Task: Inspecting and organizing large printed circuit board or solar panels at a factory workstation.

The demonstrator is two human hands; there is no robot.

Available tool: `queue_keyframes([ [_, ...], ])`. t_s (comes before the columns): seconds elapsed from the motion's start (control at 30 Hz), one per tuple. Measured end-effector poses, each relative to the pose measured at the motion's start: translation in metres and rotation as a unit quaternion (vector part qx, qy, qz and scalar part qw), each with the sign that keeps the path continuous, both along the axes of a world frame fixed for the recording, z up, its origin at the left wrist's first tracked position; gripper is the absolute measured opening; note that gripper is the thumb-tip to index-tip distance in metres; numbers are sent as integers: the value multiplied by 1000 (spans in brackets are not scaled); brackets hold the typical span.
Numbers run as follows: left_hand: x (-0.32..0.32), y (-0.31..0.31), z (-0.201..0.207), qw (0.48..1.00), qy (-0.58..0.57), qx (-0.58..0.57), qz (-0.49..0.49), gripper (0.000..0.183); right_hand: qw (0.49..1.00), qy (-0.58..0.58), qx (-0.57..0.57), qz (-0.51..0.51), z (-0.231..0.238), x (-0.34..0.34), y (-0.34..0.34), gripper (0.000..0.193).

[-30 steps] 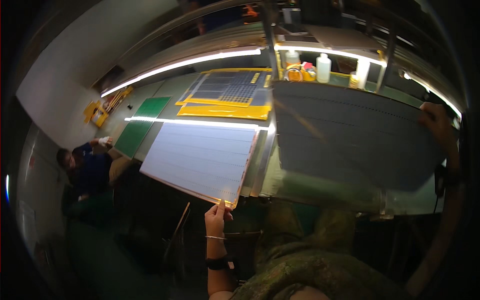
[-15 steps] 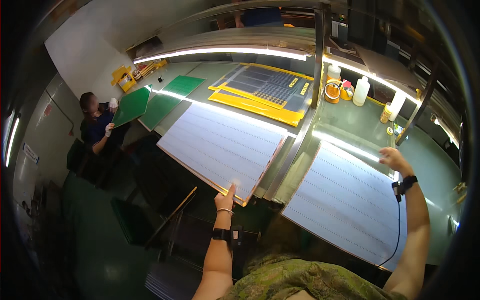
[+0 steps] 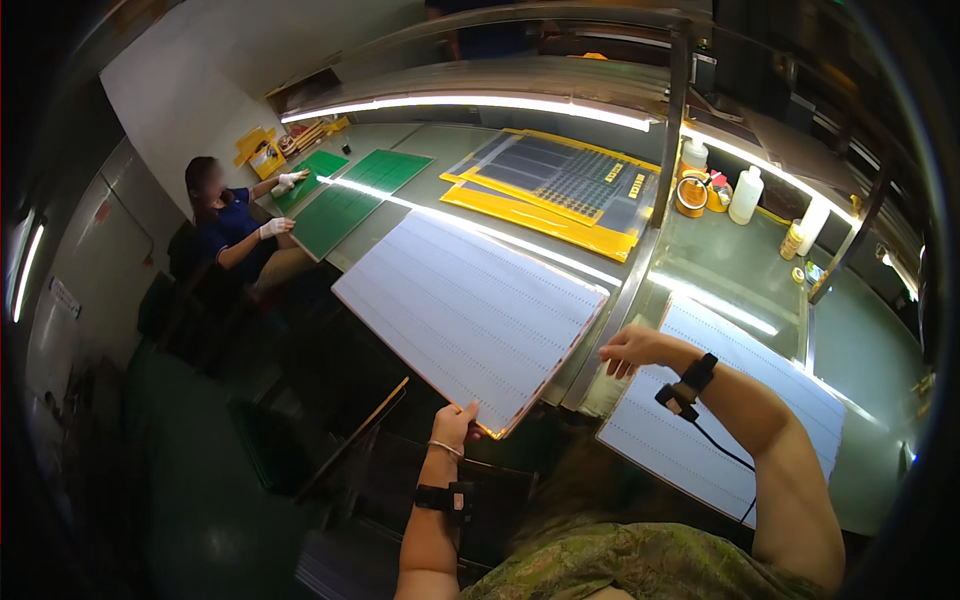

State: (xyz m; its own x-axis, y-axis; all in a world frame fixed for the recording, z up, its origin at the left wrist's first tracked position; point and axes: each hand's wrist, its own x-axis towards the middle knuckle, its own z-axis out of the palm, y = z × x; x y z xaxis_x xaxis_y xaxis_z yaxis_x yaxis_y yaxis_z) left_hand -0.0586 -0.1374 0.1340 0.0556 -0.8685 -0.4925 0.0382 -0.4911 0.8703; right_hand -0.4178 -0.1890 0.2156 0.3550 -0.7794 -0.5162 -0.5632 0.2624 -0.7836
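Observation:
A large white panel with dotted rows (image 3: 470, 310) lies on the bench before me, its near edge jutting past the bench front. My left hand (image 3: 457, 424) grips its near corner, thumb on top and fingers beneath. A second white dotted panel (image 3: 720, 420) rests to the right, partly covered by my right forearm. Above the gap between both panels hovers my right hand (image 3: 632, 348), fingers loosely bent and apart, with nothing visible in them.
Yellow-edged dark sheets (image 3: 560, 185) lie at the back. Bottles (image 3: 745, 195) and an orange tape roll (image 3: 692, 193) stand behind the right panel. A metal post (image 3: 672, 130) rises between the work areas. At left, a gloved co-worker (image 3: 225, 215) handles green boards (image 3: 350, 205).
My right hand has swung left from the far edge of the right panel to the gap between the panels. My left hand keeps its grip. The co-worker has lowered a green board onto the bench.

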Motion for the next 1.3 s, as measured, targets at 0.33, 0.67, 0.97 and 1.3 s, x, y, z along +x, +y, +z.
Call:
queue_keyframes([
  [0.33,-4,-2,48,992,-107,14,-69,33,969,-164,164,-87,-5,59,38,57],
  [0.67,-45,44,130,980,62,-187,-24,34,749,-579,33,-322,12,69,0,33],
  [0.97,-2,22,126,950,188,-248,1,56,927,-57,-330,-169,116,50,43,19],
  [1.3,-57,-10,39,838,493,-180,152,72,837,151,-431,301,25,107,91,64],
])
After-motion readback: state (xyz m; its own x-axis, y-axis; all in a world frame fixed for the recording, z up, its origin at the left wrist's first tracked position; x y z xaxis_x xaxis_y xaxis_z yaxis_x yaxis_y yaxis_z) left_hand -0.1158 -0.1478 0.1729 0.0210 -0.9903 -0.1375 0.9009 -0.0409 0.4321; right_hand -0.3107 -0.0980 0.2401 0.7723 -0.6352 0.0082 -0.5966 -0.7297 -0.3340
